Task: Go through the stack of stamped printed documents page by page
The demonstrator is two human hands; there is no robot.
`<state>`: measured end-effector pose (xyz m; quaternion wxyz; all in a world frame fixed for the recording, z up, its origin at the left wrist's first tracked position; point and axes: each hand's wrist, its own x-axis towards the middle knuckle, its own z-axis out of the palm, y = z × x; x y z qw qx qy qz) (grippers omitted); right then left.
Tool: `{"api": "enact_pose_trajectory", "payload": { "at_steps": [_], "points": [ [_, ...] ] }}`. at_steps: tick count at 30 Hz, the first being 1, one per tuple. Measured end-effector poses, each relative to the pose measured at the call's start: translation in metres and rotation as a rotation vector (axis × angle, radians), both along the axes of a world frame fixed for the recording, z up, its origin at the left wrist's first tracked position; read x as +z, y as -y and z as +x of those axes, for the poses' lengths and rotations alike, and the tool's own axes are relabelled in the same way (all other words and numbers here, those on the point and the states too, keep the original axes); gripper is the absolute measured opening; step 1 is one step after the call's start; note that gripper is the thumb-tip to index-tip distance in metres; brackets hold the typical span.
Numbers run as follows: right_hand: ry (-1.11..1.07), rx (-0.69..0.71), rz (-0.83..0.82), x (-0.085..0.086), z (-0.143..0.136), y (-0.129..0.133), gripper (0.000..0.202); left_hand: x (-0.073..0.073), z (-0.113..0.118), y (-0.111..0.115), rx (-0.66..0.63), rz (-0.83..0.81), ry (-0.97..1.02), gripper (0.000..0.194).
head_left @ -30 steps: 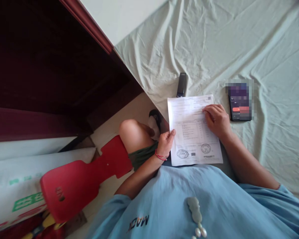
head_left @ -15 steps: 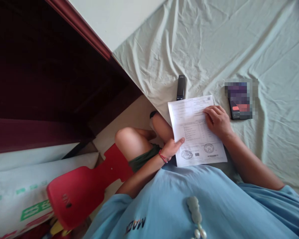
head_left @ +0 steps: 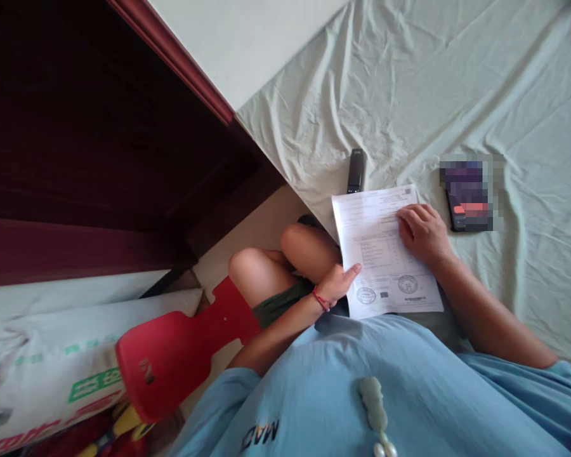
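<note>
Printed white paper (head_left: 378,251) with round stamps near its lower edge lies over my lap and the edge of the pale green sheet. My left hand (head_left: 337,283) grips its left edge, thumb on top and the other fingers hidden beneath. My right hand (head_left: 422,230) rests on the upper right part of the paper, fingers bent and slightly apart, palm down. Just beyond the top edge is a slim black device (head_left: 356,170). To the right of my right hand lies a phone (head_left: 471,216), partly blurred out by pixels.
A wrinkled pale green sheet (head_left: 409,82) covers the surface ahead. On the left are dark red furniture (head_left: 90,127), a red plastic chair (head_left: 166,355) and white printed sacks (head_left: 42,355). My bent legs (head_left: 259,279) are beside the sheet's edge.
The whole view has shifted slightly, so the paper, hands and phone appear a little further right. My knees have moved closer together. Both hands keep their places on the paper.
</note>
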<state>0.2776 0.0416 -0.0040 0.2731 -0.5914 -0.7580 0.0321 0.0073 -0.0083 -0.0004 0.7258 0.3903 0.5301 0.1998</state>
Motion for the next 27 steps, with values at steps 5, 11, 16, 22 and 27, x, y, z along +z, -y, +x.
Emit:
{"api": "enact_pose_trajectory", "payload": {
  "at_steps": [5,11,16,22,27],
  "points": [
    [0.013,0.005,-0.008,0.003,-0.001,0.000,0.019,-0.007,0.000,0.001,-0.025,0.034,-0.031,0.081],
    [-0.046,-0.030,-0.055,0.010,-0.002,0.001,0.017,-0.014,-0.004,0.003,-0.036,0.073,0.026,0.078],
    [-0.125,0.014,-0.064,0.014,0.002,-0.001,0.017,-0.022,-0.005,0.008,0.022,0.013,0.103,0.075],
    [-0.154,0.061,-0.055,0.013,0.005,-0.002,0.019,-0.020,-0.005,0.010,0.167,-0.069,0.177,0.073],
    [-0.183,0.068,-0.076,0.013,0.006,-0.001,0.019,-0.017,-0.011,0.008,0.188,-0.089,0.219,0.070]
  ]
}}
